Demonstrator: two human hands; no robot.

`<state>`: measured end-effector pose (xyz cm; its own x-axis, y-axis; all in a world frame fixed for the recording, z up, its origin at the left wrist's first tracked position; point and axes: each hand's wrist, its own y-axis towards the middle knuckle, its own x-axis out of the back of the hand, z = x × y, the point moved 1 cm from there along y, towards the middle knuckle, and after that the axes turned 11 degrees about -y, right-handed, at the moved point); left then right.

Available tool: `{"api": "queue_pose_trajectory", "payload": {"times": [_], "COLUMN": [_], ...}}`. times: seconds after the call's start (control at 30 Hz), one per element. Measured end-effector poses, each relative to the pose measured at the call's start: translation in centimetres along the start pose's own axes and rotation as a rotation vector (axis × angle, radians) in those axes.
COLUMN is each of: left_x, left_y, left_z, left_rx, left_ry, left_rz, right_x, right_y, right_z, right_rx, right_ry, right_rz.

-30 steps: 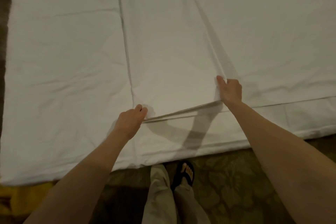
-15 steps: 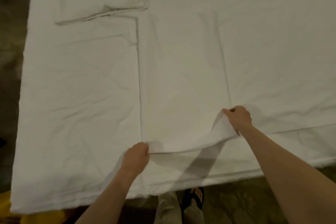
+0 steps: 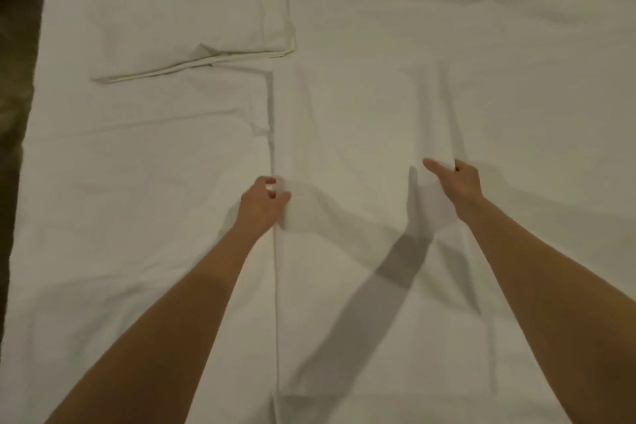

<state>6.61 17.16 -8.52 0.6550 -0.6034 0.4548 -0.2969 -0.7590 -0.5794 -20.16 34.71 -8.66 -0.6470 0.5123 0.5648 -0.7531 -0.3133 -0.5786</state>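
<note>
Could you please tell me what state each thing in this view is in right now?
Long white cloth: laid out flat on the bed, one end raised between the hands.
Left hand: grips the raised end's left corner.
Right hand: grips its right corner, forefinger stretched out.
Folded white cloth: lies folded at the far left, its near edge uneven.
Bed sheet: spread out, lightly creased.

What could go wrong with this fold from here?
1. The cloth edge sags between the left hand and right hand; laid down like that, it may trap a crease.
2. White cloth on a white sheet: the far edges are hard to see, so the fold may land skewed.
3. Each grip looks like a corner pinch; one could slip.
</note>
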Motion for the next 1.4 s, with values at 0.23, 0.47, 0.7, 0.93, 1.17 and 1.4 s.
{"api": "queue_pose_trajectory", "payload": {"times": [0.23,0.47,0.7,0.93,1.17,1.4], "left_x": [-0.2,1.0,-2.3,-2.4,1.5,3.6], "left_y": [9.8,18.1,20.0,21.4,23.0,23.8], "left_z": [-6.6,-15.4,-20.1,-19.8,-17.5,-15.0], "left_rx": [-0.172,-0.29,-0.266,-0.237,-0.168,-0.173], "left_ry": [0.04,0.348,0.543,0.273,0.565,0.622], "left_rz": [-0.112,0.016,0.288,0.361,0.372,0.132], "right_x": [-0.3,-1.5,-0.6,-1.4,-2.1,-0.7], "right_y": [9.4,13.8,15.3,15.8,16.8,15.9], "right_z": [8.1,12.2,12.5,14.2,13.2,11.5], "right_rx": [0.066,-0.027,0.05,0.074,-0.056,-0.03], "right_ry": [0.161,0.387,0.565,0.54,0.357,-0.079], "right_rz": [0.163,0.478,0.677,0.644,0.411,0.446]}}
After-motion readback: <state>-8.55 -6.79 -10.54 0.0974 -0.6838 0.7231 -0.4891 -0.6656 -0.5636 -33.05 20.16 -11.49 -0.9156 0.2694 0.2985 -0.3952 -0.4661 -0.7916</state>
